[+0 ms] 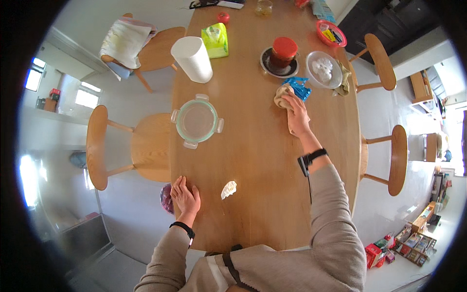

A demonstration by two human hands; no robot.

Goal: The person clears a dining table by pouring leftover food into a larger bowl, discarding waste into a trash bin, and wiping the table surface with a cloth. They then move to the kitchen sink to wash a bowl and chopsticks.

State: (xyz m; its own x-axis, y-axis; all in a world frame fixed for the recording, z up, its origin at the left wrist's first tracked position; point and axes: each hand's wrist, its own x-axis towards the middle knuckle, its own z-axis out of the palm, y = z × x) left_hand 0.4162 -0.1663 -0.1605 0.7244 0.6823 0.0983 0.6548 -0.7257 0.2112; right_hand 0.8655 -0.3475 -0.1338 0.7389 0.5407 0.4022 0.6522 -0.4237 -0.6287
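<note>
My right hand (298, 116) presses a beige cloth (282, 96) onto the wooden table (251, 153), with the fingers over its bunched end. A blue plastic item (300, 87) lies just beyond the cloth, close to my fingertips. My left hand (185, 197) rests palm down on the table's left edge and holds nothing. To its right lies a crumpled white tissue (229, 189). Farther up on the left sits a round clear container (197, 121) with a pale green rim and clip tabs.
A paper towel roll (193, 60), a green tissue pack (215, 41) and a tomato (223, 17) stand at the far left. A red-lidded jar (284, 53) on a dark plate, a clear bowl (313, 81) and a red basket (319, 33) are at the far right. Wooden chairs (151, 146) flank the table.
</note>
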